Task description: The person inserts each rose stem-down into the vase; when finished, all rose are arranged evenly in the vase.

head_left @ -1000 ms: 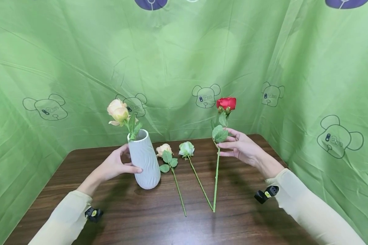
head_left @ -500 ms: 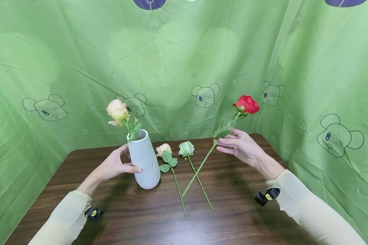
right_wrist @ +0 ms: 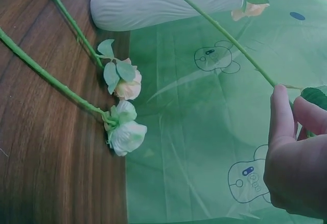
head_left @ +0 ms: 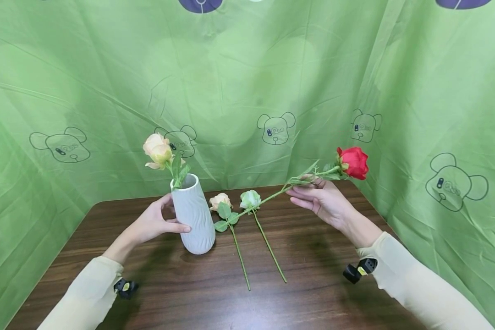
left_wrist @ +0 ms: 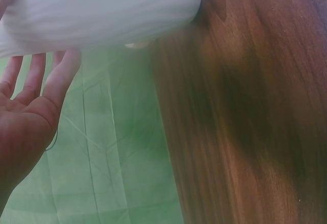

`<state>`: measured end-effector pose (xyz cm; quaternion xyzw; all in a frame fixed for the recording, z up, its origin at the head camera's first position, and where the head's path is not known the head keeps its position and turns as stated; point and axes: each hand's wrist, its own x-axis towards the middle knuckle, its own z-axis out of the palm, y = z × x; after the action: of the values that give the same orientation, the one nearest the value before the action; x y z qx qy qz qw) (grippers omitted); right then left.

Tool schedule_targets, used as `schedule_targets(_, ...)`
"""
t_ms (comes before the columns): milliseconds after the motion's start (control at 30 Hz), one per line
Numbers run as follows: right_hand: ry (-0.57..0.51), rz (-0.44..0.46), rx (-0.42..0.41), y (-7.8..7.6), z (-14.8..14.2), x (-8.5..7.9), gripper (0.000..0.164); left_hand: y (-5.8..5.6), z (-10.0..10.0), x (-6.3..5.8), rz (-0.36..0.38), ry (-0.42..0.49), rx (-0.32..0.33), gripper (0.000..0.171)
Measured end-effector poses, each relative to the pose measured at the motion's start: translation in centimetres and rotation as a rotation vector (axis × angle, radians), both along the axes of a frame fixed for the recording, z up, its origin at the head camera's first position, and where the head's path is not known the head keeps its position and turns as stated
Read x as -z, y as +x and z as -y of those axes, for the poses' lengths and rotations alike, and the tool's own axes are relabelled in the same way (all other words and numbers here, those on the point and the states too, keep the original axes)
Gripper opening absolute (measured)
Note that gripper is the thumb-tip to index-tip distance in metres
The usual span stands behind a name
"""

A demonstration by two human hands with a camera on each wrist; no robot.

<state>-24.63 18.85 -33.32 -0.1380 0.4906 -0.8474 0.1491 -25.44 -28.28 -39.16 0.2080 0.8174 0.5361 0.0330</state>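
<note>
My left hand [head_left: 153,222] grips a white ribbed vase [head_left: 195,222] around its side, thumb across the front. One peach rose [head_left: 157,150] stands in the vase, leaning left. With my right hand [head_left: 329,202] I pinch the stem of a red rose [head_left: 354,162] near its leaves. That rose is tilted almost flat, bloom to the right and bare stem end toward the vase. In the right wrist view its green stem [right_wrist: 225,32] crosses in front of the vase, and the bloom is out of frame.
On the brown wooden table [head_left: 313,284] lie a second peach rose [head_left: 220,201] and a green-white rose [head_left: 250,200], stems toward me. They sit between the vase and my right hand. A green curtain [head_left: 231,91] with bear drawings hangs behind the table and at both sides.
My right hand has turned the red rose from upright to nearly level; its bloom swung right and down, its stem end left and up. The left hand and vase stay put.
</note>
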Motion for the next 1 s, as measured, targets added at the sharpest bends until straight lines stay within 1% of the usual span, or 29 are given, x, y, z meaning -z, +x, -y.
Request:
schedule_targets(200, -0.006, 0.007, 0.016, 0.3, 0.1, -0.9, 0.027, 0.0, 0.0, 0.0, 0.002, 0.005, 0.002, 0.083)
schedule_targets(300, -0.02, 0.005, 0.027, 0.4, 0.3, -1.9, 0.027, 0.0, 0.0, 0.1, -0.002, 0.001, 0.0, 0.082)
schedule_targets(467, -0.065, -0.036, 0.016, 0.4, 0.8, -3.6, 0.026, -0.1, 0.1, 0.2, -0.007, 0.0, -0.001, 0.081)
schedule_targets(733, -0.07, -0.027, 0.019, 0.3, 1.9, -5.4, 0.025, 0.0, 0.1, 0.2, -0.003, 0.002, 0.001, 0.08)
schedule_targets(900, -0.099, -0.049, -0.005, 0.3, 2.4, -6.2, 0.025, -0.1, 0.1, 0.2, -0.009, -0.007, -0.003, 0.079)
schedule_targets(1000, -0.107, -0.062, -0.023, 0.2, 2.6, -6.9, 0.027, -0.1, 0.1, 0.2, -0.013, -0.017, -0.004, 0.079)
